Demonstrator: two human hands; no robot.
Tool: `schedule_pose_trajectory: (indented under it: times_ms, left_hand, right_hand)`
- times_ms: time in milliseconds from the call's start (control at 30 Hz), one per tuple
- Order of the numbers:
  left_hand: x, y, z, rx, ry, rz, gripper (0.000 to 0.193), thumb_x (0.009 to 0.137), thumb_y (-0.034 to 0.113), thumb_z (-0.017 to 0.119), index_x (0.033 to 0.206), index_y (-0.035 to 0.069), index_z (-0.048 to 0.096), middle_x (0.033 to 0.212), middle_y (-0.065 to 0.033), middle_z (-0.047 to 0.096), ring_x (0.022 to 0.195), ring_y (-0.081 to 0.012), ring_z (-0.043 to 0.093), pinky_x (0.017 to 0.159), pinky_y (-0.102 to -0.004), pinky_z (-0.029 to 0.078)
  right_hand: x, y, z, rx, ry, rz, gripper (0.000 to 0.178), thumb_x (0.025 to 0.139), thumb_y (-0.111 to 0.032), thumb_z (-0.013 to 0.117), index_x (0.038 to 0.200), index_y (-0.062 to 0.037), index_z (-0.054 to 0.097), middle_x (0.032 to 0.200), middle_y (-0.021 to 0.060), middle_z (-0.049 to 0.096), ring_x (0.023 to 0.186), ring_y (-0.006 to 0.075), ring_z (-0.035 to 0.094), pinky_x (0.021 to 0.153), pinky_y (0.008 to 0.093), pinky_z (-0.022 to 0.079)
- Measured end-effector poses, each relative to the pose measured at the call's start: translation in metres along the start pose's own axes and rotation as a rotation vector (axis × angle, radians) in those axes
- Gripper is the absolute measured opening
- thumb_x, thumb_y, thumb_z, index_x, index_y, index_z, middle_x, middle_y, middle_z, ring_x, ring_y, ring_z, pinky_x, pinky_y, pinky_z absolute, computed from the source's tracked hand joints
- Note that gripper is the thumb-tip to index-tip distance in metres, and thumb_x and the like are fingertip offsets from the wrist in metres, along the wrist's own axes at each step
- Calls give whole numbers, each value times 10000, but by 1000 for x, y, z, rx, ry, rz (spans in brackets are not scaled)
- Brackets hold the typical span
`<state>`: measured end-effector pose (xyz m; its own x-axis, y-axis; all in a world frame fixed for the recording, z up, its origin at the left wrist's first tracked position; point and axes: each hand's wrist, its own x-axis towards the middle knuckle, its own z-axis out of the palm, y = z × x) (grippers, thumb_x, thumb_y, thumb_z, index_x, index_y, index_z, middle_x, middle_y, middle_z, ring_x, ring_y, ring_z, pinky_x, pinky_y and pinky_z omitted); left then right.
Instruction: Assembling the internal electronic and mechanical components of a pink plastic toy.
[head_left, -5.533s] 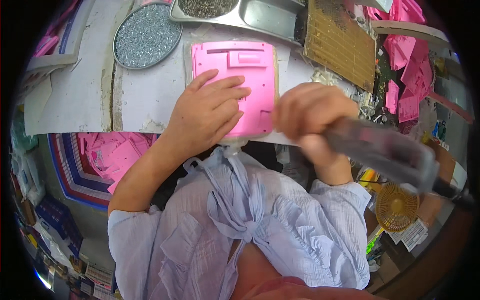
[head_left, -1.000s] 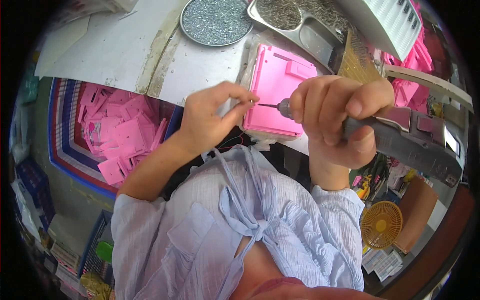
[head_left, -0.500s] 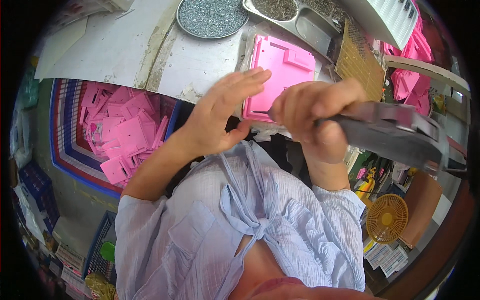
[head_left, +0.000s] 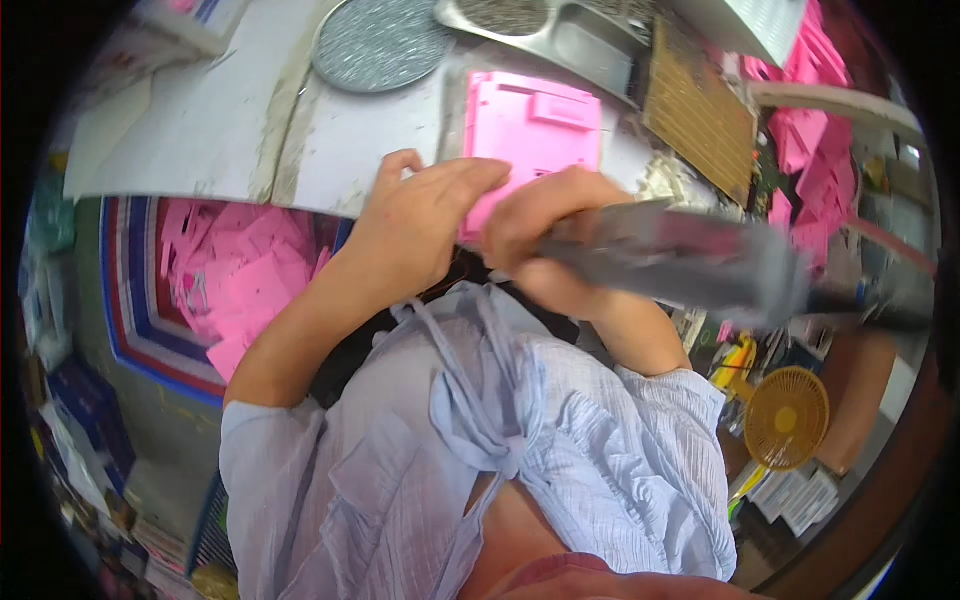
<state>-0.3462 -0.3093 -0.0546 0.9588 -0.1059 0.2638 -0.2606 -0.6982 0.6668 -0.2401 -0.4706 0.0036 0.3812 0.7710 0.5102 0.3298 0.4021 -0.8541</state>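
Observation:
A pink plastic panel (head_left: pixel 535 130) with a raised block near its far edge lies on the worktable in front of me. My right hand (head_left: pixel 555 225) is wrapped round a dark grey electric screwdriver (head_left: pixel 680 260), held nearly level over the panel's near part. Its tip is hidden behind my fingers, and the tool is smeared by motion. At the panel's left edge my left hand (head_left: pixel 420 215) grips with bent fingers, the fingertips on the pink surface. Its thumb and whatever lies under the fingers cannot be made out.
A round metal tray of small silvery screws (head_left: pixel 380 45) and a compartmented steel tray (head_left: pixel 590 45) stand at the far side. A blue-rimmed basket of pink parts (head_left: pixel 120 310) is left below the table. A brownish board (head_left: pixel 700 115) and a yellow fan (head_left: pixel 787 418) are on the right.
My left hand has come down from an open pose onto the panel's left edge. The right hand with the screwdriver has moved left and nearer to me. The whole view has shifted slightly.

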Motion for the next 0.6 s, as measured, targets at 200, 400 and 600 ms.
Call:
schedule_pose_trajectory:
  times_ms: [200, 400, 600]
  left_hand:
    - [56, 27, 17, 200, 32, 201, 465, 765, 63, 659, 1230, 73, 664, 1328, -63, 648, 1205, -226, 595, 977, -449, 343]
    - [57, 30, 32, 350, -43, 118, 474, 757, 101, 676, 1231, 114, 688, 1347, -20, 646, 1235, -178, 578, 988, -423, 295]
    - [60, 32, 34, 369, -36, 81, 420, 758, 118, 689, 1178, 110, 705, 1310, 9, 659, 1198, -141, 587, 978, -448, 287]
  right_hand:
    - [-25, -28, -85, 207, 431, -55, 190, 968, -116, 590, 1122, -26, 524, 600, 36, 469, 491, 129, 422, 517, 337, 419]
    - [-35, 18, -96, 257, 623, 5, 145, 908, -31, 663, 997, 5, 554, 703, 76, 591, 551, 119, 546, 532, 287, 482]
    - [-27, 40, -107, -34, 436, -20, 104, 987, -124, 567, 1013, -46, 504, 577, 44, 455, 515, 153, 432, 544, 360, 429]
